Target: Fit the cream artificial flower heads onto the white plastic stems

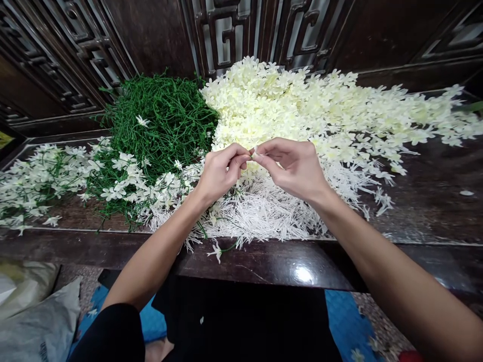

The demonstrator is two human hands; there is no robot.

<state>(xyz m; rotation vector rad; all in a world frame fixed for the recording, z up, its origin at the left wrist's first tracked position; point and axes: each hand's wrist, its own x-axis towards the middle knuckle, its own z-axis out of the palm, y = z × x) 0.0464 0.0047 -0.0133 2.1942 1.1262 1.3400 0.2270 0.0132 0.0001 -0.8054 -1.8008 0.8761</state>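
Note:
My left hand (221, 173) and my right hand (290, 166) meet above the middle of a dark wooden table (433, 201), fingertips pinched together on a small white artificial flower piece (255, 153). A thin green stem trails down from my left hand. Beneath my hands lies a heap of thin white plastic stamens (264, 213). Behind them spreads a big pile of cream flower petals (313, 110). To the left sits a tangle of green plastic stems (166, 120).
Finished stems with white flowers (56, 176) lie along the table's left side. One flower (217, 250) hangs over the front edge. Carved dark wood panels (234, 30) stand behind. Grey sacks (33, 311) rest on the floor at lower left.

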